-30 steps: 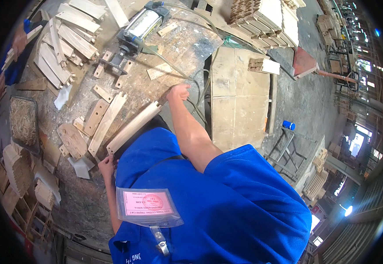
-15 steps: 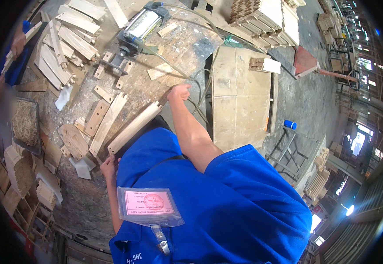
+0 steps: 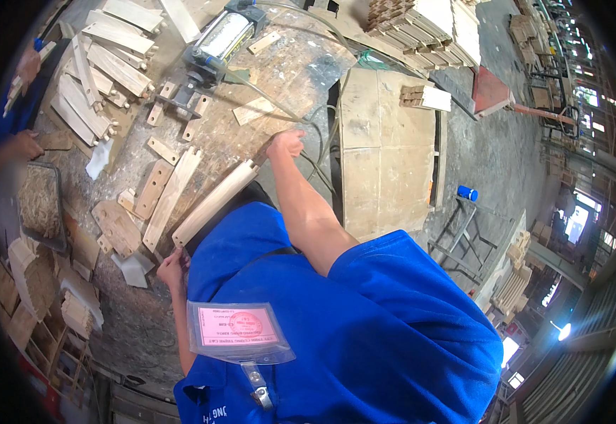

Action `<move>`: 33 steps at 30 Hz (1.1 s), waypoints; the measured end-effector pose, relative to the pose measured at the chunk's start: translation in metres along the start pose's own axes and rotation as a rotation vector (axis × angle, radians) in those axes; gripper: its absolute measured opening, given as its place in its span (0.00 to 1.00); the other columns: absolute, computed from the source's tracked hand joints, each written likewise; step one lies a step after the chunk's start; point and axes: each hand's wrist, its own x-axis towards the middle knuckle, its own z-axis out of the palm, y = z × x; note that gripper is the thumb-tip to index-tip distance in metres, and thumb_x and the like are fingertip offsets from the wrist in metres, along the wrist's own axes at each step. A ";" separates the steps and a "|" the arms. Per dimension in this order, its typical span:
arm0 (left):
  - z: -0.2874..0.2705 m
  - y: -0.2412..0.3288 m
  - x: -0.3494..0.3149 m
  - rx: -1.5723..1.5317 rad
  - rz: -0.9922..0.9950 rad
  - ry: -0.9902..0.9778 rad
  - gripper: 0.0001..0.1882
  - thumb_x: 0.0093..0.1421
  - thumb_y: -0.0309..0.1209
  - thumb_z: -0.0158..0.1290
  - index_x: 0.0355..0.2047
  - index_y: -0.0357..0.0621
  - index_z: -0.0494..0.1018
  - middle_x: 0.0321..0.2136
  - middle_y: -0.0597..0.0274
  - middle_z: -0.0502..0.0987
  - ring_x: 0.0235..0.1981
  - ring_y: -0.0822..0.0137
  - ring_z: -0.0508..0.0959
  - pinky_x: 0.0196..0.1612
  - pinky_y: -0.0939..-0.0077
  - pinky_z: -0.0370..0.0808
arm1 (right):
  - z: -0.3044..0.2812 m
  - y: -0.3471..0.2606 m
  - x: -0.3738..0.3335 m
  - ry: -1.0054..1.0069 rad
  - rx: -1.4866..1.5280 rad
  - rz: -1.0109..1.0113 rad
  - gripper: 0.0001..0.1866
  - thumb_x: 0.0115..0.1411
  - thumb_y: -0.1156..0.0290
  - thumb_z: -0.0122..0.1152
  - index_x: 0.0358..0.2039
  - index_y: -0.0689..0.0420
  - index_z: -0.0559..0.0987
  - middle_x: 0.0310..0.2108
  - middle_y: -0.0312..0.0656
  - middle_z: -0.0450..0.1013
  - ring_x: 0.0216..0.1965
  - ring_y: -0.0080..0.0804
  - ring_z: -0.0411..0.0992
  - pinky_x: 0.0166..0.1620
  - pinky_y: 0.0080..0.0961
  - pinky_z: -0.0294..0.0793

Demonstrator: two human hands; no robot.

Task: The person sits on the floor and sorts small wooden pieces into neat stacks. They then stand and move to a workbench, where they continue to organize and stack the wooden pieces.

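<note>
A pale wooden bar (image 3: 212, 205) with a tenon at its far end lies slanted along the near edge of the workbench. My left hand (image 3: 172, 268) is closed at the bar's near end, its fingertips pinching the corner. Just beyond the tenoned end, my right hand (image 3: 286, 143) is curled closed; whatever it grips, if anything, is hidden by the fingers. A second tenoned bar (image 3: 172, 201) lies parallel on the bench. Beside it are a drilled wooden block (image 3: 154, 189) and a rounded wooden plate with holes (image 3: 117, 227).
A clamp-like device with a cylinder (image 3: 223, 39) and hose stands at the back. Many loose wooden bars (image 3: 113, 67) are heaped at far left, near a co-worker's hands (image 3: 25, 145). A tray of shavings (image 3: 41, 205) sits left. Stacked wood (image 3: 425, 32) and a cardboard-covered surface (image 3: 386, 162) lie right.
The co-worker's lower hand at far left has come forward beside the tray. My hands and the bar stay nearly in place; the view has shifted slightly.
</note>
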 end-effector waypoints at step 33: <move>0.098 0.066 -0.014 1.343 1.149 -0.307 0.35 0.47 0.28 0.62 0.57 0.49 0.63 0.45 0.56 0.69 0.47 0.53 0.72 0.47 0.56 0.71 | 0.004 0.004 0.002 -0.043 0.011 0.036 0.37 0.63 0.45 0.37 0.40 0.73 0.77 0.44 0.62 0.73 0.47 0.58 0.71 0.52 0.49 0.69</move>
